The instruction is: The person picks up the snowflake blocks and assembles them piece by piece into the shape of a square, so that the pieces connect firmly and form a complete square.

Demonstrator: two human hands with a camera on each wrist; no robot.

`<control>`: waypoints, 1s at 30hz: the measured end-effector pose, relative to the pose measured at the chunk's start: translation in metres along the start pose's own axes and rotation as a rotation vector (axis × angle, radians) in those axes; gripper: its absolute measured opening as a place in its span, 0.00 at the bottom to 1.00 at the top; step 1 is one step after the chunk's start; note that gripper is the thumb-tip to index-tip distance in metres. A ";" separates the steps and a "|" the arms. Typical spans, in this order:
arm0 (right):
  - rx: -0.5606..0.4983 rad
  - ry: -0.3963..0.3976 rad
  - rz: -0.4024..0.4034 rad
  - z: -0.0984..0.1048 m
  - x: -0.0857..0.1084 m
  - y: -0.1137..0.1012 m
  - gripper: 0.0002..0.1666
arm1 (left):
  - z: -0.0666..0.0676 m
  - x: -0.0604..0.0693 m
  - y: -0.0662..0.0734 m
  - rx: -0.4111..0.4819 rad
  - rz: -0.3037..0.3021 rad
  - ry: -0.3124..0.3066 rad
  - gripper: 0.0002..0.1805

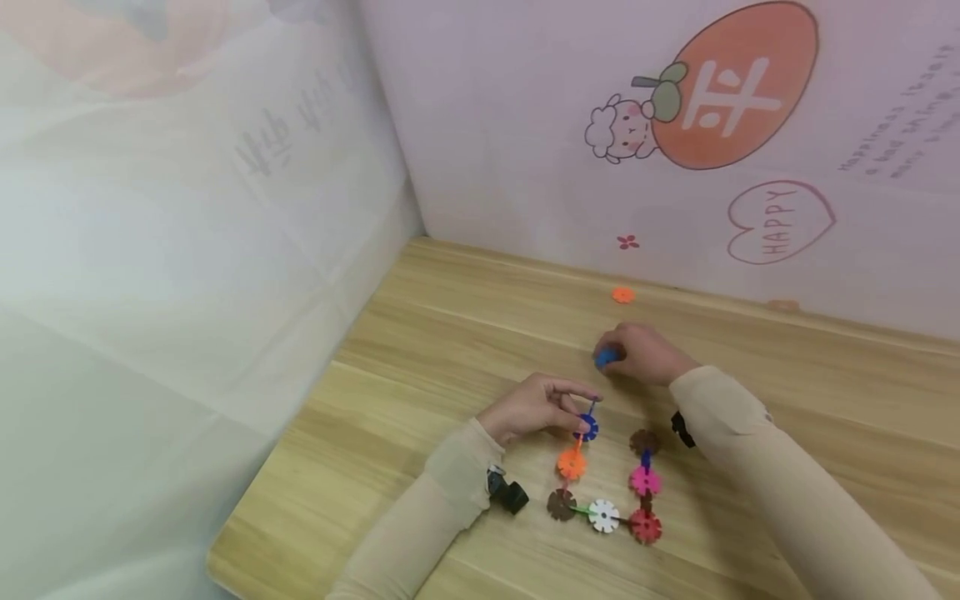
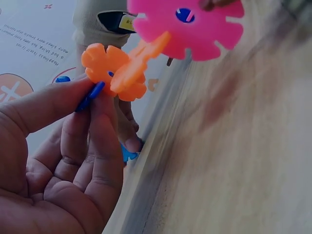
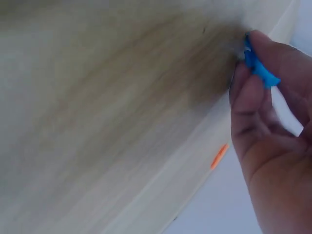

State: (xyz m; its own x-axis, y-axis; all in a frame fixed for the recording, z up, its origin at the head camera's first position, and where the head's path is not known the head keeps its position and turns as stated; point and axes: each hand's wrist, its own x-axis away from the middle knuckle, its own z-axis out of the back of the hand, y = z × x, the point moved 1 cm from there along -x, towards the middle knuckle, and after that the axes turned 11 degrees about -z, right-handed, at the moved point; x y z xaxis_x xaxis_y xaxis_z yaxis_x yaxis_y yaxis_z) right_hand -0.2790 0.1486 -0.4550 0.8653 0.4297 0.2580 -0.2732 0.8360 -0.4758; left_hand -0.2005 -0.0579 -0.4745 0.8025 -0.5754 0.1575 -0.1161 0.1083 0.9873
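Note:
My left hand pinches a dark blue snowflake disc at one end of a chain of notched plastic discs. Another blue disc stands edge-on beside its fingertips. From there the chain passes an orange disc, a brown disc, a white disc, a red disc and a pink disc. It ends in a second brown disc, forming a U. Farther back, my right hand holds a light blue disc between thumb and fingers, apart from the chain.
A loose orange disc lies near the back edge of the wooden table. Behind the table rises a printed white sheet, and another pale sheet hangs along the left. Both wrists wear dark camera straps.

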 end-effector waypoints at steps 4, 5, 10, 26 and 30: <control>-0.118 -0.080 0.078 0.000 0.014 -0.001 0.07 | -0.001 0.001 -0.001 0.028 0.011 -0.007 0.24; -0.155 -0.106 0.100 0.002 0.019 -0.003 0.08 | -0.002 0.000 -0.001 0.032 0.014 -0.008 0.24; -0.254 -0.193 0.155 0.005 0.038 -0.009 0.12 | -0.001 0.000 0.001 0.046 0.004 -0.010 0.24; -0.281 -0.173 0.243 0.000 0.047 -0.015 0.10 | -0.004 -0.002 -0.002 0.140 0.001 0.012 0.23; -0.274 -0.133 0.311 -0.002 0.046 -0.015 0.06 | -0.005 -0.001 -0.002 0.131 -0.005 0.006 0.24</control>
State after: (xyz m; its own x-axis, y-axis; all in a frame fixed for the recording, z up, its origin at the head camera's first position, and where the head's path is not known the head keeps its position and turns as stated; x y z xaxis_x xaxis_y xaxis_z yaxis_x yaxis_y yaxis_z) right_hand -0.2344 0.1545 -0.4378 0.6928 0.7021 0.1648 -0.3750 0.5458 -0.7493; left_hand -0.1983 -0.0531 -0.4763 0.8068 -0.5708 0.1526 -0.1872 -0.0019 0.9823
